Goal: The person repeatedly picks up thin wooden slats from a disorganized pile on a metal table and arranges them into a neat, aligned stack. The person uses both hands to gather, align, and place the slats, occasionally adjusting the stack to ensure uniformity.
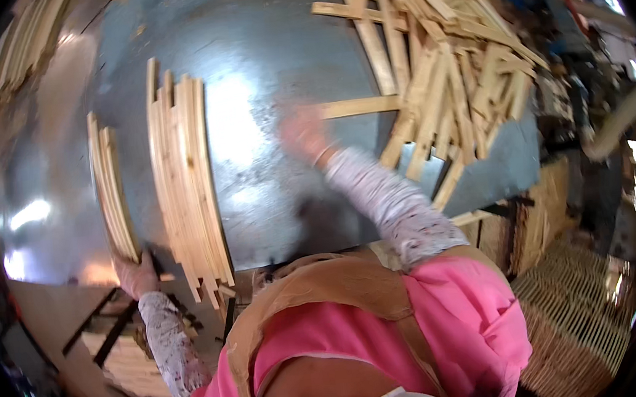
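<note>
My left hand [136,276] is closed around the near end of a small bundle of pale wooden strips [113,191] at the table's front left. To its right lies a wider row of wooden strips [184,173], side by side, their ends uneven and some overhanging the front edge. My right hand [302,133] is over the middle of the table, smeared by motion. It is at the left end of a single wooden strip [363,107] that sticks out from the pile; whether the fingers grip it cannot be made out.
A loose pile of wooden strips [447,63] covers the far right of the shiny metal table [288,201]. More strips [24,47] lie lined up at the far left corner. Stacked wood [574,311] stands below on the right, and more wood [131,362] below on the left.
</note>
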The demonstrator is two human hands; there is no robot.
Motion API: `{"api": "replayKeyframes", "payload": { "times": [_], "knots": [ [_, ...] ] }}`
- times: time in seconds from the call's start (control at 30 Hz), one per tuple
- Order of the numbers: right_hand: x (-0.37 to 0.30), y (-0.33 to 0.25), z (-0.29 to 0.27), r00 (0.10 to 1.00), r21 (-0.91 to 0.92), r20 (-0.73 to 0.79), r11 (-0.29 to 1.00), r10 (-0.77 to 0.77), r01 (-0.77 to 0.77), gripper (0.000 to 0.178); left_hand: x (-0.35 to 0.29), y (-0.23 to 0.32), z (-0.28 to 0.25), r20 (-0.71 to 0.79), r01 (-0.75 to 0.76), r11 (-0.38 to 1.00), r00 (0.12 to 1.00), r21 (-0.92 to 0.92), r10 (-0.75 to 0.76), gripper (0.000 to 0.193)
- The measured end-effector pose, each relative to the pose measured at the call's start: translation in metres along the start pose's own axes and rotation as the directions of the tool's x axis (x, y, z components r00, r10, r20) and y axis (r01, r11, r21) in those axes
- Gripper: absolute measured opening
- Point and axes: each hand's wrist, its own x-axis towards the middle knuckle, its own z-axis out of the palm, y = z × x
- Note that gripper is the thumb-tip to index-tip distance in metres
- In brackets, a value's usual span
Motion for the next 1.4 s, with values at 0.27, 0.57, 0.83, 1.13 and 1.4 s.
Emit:
{"api": "replayKeyframes", "payload": {
  "times": [0.27, 0.57, 0.83, 1.13, 1.4],
  "knots": [
    [-0.002, 0.233, -0.071, 0.79, 0.15, -0.076, 0.791, 0.608, -0.594, 0.058, -0.074, 0.229, -0.006, -0.023, -0.349, 0.815, 0.924, -0.462, 0.382, 0.059],
    [-0.146, 0.09, -0.067, 0.998, 0.763, 0.011, 0.645, -0.059, 0.029, 0.037, -0.122, 0.417, 0.073, 0.602, 0.508, 0.362, 0.465, -0.782, 0.648, 0.043],
    [-0.19, 0.2, -0.023, 0.707, 0.27, -0.246, 0.747, 0.663, -0.607, 0.104, -0.175, 0.23, 0.065, 0.303, -0.098, 0.978, 0.941, -0.182, 0.151, 0.068],
    [-0.173, 0.203, -0.048, 0.568, 0.614, -0.032, 0.465, 0.822, -0.638, 0.083, -0.167, 0.245, 0.053, 0.231, -0.225, 0.754, 0.864, -0.617, 0.447, 0.085],
    [-0.136, 0.203, -0.073, 0.509, 0.557, -0.385, 0.633, 0.77, -0.537, 0.078, -0.22, 0.409, 0.073, 0.64, 0.668, 0.43, 0.091, -0.607, 0.763, 0.078]
  ]
}}
